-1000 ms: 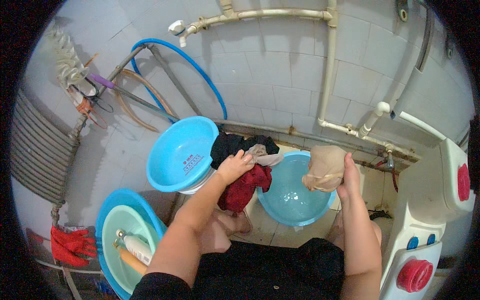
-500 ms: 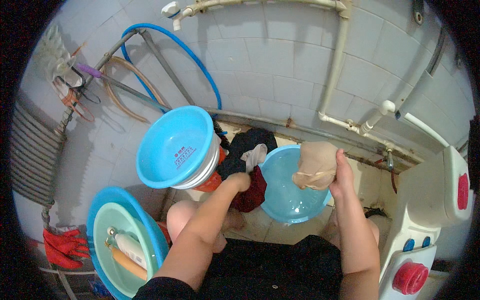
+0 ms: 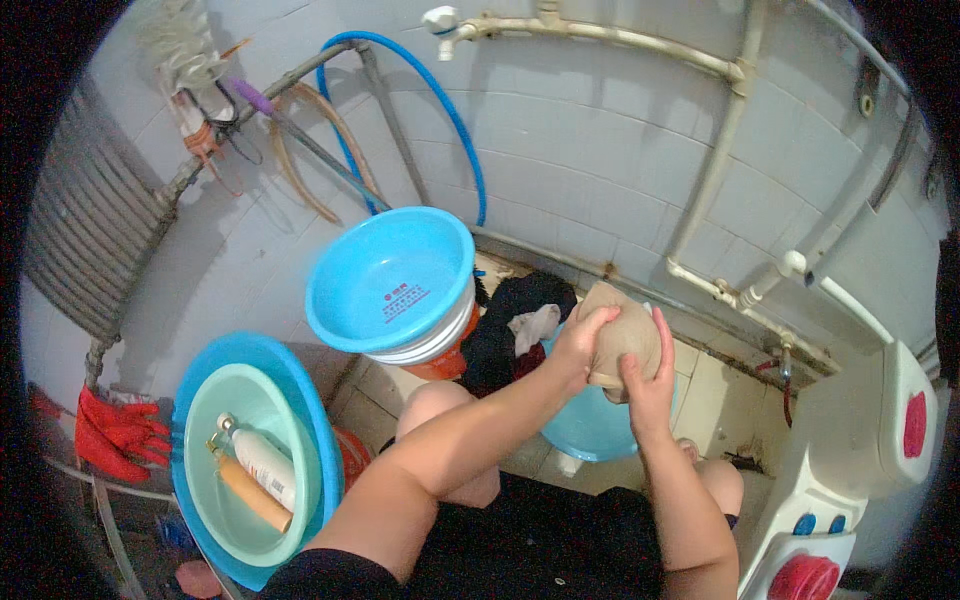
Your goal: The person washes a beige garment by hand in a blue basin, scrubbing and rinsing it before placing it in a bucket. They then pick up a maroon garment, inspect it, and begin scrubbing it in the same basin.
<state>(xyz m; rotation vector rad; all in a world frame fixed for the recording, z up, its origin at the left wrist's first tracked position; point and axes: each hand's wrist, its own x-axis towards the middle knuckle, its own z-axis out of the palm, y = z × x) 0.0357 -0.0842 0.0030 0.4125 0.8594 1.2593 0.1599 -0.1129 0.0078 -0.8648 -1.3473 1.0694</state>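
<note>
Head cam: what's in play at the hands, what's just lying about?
In play:
- left hand and right hand, both gripping the beige cloth
- blue basin below the cloth
- dark clothes beside that basin (likely)

Lying about (my read):
- green basin, white bottle inside
- red gloves
- blue hose

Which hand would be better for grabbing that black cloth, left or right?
Probably the left hand: it's nearer the black cloth, while the right hand is farther over. Both are on the beige cloth, so the left would have to let go first.
</note>
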